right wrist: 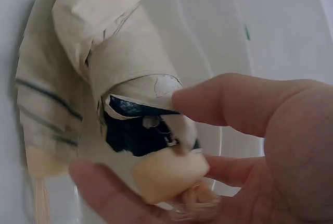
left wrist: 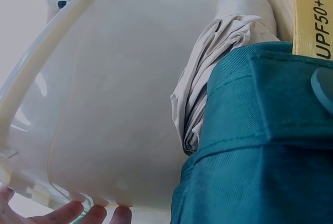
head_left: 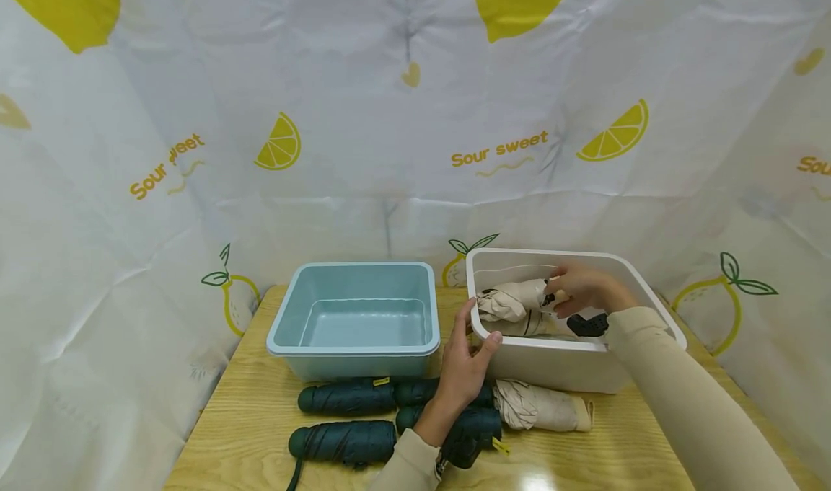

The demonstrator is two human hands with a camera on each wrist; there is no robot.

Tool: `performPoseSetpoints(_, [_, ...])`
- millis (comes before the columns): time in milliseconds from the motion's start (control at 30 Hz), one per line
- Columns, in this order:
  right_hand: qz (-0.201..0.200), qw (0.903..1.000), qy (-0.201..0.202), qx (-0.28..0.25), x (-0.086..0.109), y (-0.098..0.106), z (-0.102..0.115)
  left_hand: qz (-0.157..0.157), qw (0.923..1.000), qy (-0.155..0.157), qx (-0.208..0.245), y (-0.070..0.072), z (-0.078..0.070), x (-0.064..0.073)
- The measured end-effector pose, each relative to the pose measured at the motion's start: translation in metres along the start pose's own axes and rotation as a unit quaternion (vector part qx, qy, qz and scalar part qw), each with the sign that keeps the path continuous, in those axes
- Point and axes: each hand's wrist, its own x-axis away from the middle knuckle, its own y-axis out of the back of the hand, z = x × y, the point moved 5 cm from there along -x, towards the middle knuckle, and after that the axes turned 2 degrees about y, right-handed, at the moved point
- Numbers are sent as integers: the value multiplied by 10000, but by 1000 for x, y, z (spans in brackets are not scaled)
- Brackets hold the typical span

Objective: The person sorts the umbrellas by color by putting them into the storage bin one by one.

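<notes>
My left hand (head_left: 462,368) holds the near left corner of the white bin (head_left: 552,365), its thumb at the front rim. Inside that bin, my right hand (head_left: 587,289) grips a folded beige umbrella (head_left: 516,296) near its handle end. The right wrist view shows the thumb against the cloth and the other fingers around the cream handle (right wrist: 170,174). Another beige umbrella (right wrist: 49,88) lies beside it along the bin wall. A black perforated umbrella handle (head_left: 587,325) rests in the bin below my right hand.
A light blue bin (head_left: 353,365) stands left of the white one. In front lie several dark green folded umbrellas (head_left: 350,442), some partly behind my left forearm. One beige umbrella (head_left: 542,408) lies before the white bin on the wooden table (head_left: 227,433). A lemon-print curtain (head_left: 363,152) hangs behind.
</notes>
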Motion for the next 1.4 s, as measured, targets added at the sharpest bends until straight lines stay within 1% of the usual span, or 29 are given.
performPoseSetpoints(67, [-16, 9995, -98, 287, 1, -1, -2, -4, 10000, 5, 0, 0, 0, 0])
performPoseSetpoints(167, [-50, 9986, -247, 466, 0, -1, -5, -16, 10000, 11, -10, 0, -1, 0])
performPoseSetpoints(267, [98, 9983, -299, 497, -3, -1, -9, -4, 10000, 19, 2, 0, -1, 0])
performPoseSetpoints(400, [429, 9967, -317, 615, -5, 0, -15, 25, 10000, 19, 27, 0, -1, 0])
performPoseSetpoints(500, [543, 9942, -309, 880, -4, 3, -17, 23, 10000, 20, 18, 0, 0, 0])
performPoseSetpoints(633, [506, 9890, -339, 1350, 5, 6, -13, 14, 10000, 27, 23, 0, 0, 0])
performPoseSetpoints(733, [386, 9882, -208, 1467, 18, 10, -4, 23, 10000, 21, 28, 0, 0, 0])
performPoseSetpoints(833, [215, 9887, 215, 1469, 34, 12, 8, 34, 10000, 18, 29, 0, 0, 0])
performPoseSetpoints(900, [-24, 9868, 673, 1472, 46, 12, 18, 45, 10000, 27, 30, 0, 0, 0])
performPoseSetpoints(933, [-177, 9836, 927, 1540, 53, 12, 23, 46, 10000, 16, 29, 0, -1, 0])
performPoseSetpoints(1000, [-515, 9726, 1462, 1732, 67, 10, 32, 48, 10000, 4, 38, 0, -1, 1])
performPoseSetpoints(1100, [-1016, 9479, 2274, 1986, 94, 4, 40, 26, 10000, -54, 35, -1, -2, 1])
performPoseSetpoints(1167, [-1285, 9306, 2720, 2085, 111, -1, 40, 13, 10000, -67, 48, -1, -2, 1])
performPoseSetpoints(1233, [-1472, 9187, 3081, 1985, 127, -9, 37, 10, 10000, -47, 60, -1, -2, 1])
performPoseSetpoints(1300, [-1575, 9120, 3356, 1756, 141, -17, 30, 18, 10000, -9, 86, -1, -2, 1])
performPoseSetpoints(1333, [-1614, 9108, 3434, 1625, 147, -21, 25, 19, 9999, 5, 99, -2, -2, 1])
performPoseSetpoints(1400, [-1530, 9101, 3616, 1324, 158, -31, 16, 23, 9999, 12, 106, -2, -1, 1])
